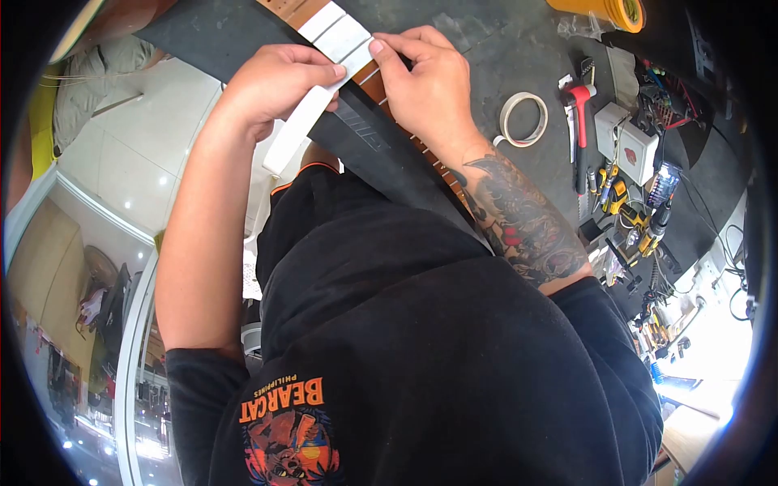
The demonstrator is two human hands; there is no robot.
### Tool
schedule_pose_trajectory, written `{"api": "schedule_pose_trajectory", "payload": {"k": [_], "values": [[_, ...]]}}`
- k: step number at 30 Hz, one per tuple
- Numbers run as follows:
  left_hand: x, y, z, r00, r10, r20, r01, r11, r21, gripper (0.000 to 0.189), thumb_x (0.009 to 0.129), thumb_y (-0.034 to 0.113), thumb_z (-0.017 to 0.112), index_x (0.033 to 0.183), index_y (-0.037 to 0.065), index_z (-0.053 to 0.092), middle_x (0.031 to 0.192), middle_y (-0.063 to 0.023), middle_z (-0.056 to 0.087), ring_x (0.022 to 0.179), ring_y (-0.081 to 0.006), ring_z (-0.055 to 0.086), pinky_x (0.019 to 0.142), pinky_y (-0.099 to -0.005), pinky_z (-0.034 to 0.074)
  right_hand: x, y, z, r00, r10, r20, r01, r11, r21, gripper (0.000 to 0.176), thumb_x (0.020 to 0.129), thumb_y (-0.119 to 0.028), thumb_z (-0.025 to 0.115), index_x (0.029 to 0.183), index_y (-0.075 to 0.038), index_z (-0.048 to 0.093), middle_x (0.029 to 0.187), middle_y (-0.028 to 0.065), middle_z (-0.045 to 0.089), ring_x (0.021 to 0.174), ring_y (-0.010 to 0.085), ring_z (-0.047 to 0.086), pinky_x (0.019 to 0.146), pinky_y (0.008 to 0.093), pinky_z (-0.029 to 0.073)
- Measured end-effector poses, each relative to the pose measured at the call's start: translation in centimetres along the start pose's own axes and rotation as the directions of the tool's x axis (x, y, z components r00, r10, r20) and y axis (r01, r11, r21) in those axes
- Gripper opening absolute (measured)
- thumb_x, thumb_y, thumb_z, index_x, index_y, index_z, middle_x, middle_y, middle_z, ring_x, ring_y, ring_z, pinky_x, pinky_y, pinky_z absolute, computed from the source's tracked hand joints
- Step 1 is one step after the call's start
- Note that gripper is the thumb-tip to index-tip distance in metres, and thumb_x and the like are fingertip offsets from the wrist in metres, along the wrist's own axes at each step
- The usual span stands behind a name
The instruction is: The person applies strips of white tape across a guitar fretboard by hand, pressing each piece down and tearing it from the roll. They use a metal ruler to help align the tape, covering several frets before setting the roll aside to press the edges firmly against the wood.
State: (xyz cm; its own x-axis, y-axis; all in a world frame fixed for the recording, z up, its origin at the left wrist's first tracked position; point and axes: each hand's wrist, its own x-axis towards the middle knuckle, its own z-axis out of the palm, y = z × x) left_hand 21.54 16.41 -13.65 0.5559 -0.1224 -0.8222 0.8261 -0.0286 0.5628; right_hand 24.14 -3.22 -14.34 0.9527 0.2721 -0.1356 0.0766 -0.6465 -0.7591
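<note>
A guitar neck (371, 83) with a brown fretboard and metal frets runs diagonally across the bench. White masking tape (331, 32) covers several of its fret spaces. My left hand (279, 79) pinches a strip of masking tape (297, 130) at the neck's near edge, and the strip's loose tail hangs down to the left. On the far edge, my right hand (425, 77) is closed, with thumb and curled forefinger at the tape's other end. The fingers under the neck are hidden.
A masking tape roll (523, 119) lies on the dark bench mat, right of my right hand. Beyond it are a red-headed hammer (579, 97), a white box (628, 144) and yellow tools (620, 194). A yellow container (620, 12) stands at the top right.
</note>
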Motion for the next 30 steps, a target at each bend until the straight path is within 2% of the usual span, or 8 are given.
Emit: {"api": "schedule_pose_trajectory", "payload": {"k": [4,6,16,19,22,25,30], "values": [[0.2,-0.3,0.0,1.0,0.002,-0.005,-0.002,1.0,0.009,0.024,0.088,0.018,0.077,0.1,-0.002,0.069,0.084,-0.0095,0.072,0.073,-0.0162,0.072,0.065,-0.027,0.056,-0.2,0.6,0.4,0.999,0.003,0.033,-0.004,0.999,0.046,0.024,0.096,-0.025,0.064,0.102,-0.008,0.078,0.097,0.0086,0.068,0.098,0.0303,0.062,0.087,0.0412,0.049],[0.0,-0.1,0.0,1.0,-0.005,-0.011,0.005,1.0,0.01,0.024,0.089,0.018,0.076,0.1,-0.002,0.069,0.085,-0.0096,0.072,0.074,-0.0163,0.072,0.065,-0.0271,0.056,-0.5,0.7,0.8,1.0,-0.016,0.001,0.016,0.999,0.042,0.024,0.097,-0.025,0.062,0.104,-0.008,0.077,0.098,0.0088,0.067,0.097,0.0307,0.061,0.087,0.0412,0.049],[0.1,-0.1,-0.1,1.0,-0.004,0.016,0.004,1.0,-0.018,0.024,0.088,0.018,0.076,0.101,-0.002,0.069,0.085,-0.0097,0.071,0.074,-0.017,0.072,0.065,-0.027,0.056,-0.7,1.0,0.7,0.989,-0.145,-0.008,0.145,0.988,-0.062,0.025,0.099,-0.026,0.058,0.102,-0.007,0.076,0.1,0.0097,0.067,0.098,0.0312,0.061,0.089,0.0426,0.048],[0.1,-0.1,-0.2,1.0,-0.003,0.026,0.003,1.0,-0.023,0.025,0.088,0.018,0.076,0.101,-0.002,0.068,0.085,-0.0097,0.072,0.075,-0.017,0.072,0.065,-0.0269,0.056,-0.7,1.0,0.7,0.997,-0.075,0.012,0.075,0.997,0.016,0.025,0.099,-0.026,0.059,0.105,-0.008,0.076,0.102,0.0098,0.068,0.1,0.031,0.061,0.09,0.0424,0.049],[0.1,-0.2,-0.1,0.999,-0.002,0.035,0.003,0.999,-0.036,0.027,0.088,0.019,0.077,0.102,-0.002,0.068,0.085,-0.0095,0.071,0.075,-0.0169,0.072,0.065,-0.0269,0.056,-1.0,0.9,0.9,0.995,-0.096,-0.021,0.097,0.993,0.062,0.025,0.099,-0.025,0.059,0.108,-0.009,0.076,0.106,0.0096,0.069,0.102,0.0313,0.062,0.092,0.0422,0.048],[-0.2,0.1,0.0,0.999,0.013,0.041,-0.013,1.0,-0.01,0.029,0.088,0.021,0.077,0.103,-0.002,0.068,0.085,-0.0093,0.071,0.075,-0.0168,0.072,0.065,-0.0269,0.056,-0.7,1.0,0.7,0.99,-0.143,-0.002,0.143,0.99,-0.016,0.026,0.099,-0.026,0.059,0.111,-0.009,0.076,0.108,0.0092,0.07,0.102,0.0314,0.062,0.092,0.0417,0.049],[0.1,0.2,0.0,0.999,-0.005,0.038,0.007,0.999,-0.049,0.029,0.086,0.016,0.076,0.107,-0.004,0.068,0.084,-0.0118,0.072,0.075,-0.0192,0.072,0.065,-0.0304,0.056,-0.7,1.4,0.9,0.983,-0.185,-0.01,0.183,0.978,-0.096,0.029,0.1,-0.029,0.057,0.109,-0.01,0.076,0.107,0.009,0.07,0.104,0.0319,0.061,0.093,0.0424,0.049]]}}
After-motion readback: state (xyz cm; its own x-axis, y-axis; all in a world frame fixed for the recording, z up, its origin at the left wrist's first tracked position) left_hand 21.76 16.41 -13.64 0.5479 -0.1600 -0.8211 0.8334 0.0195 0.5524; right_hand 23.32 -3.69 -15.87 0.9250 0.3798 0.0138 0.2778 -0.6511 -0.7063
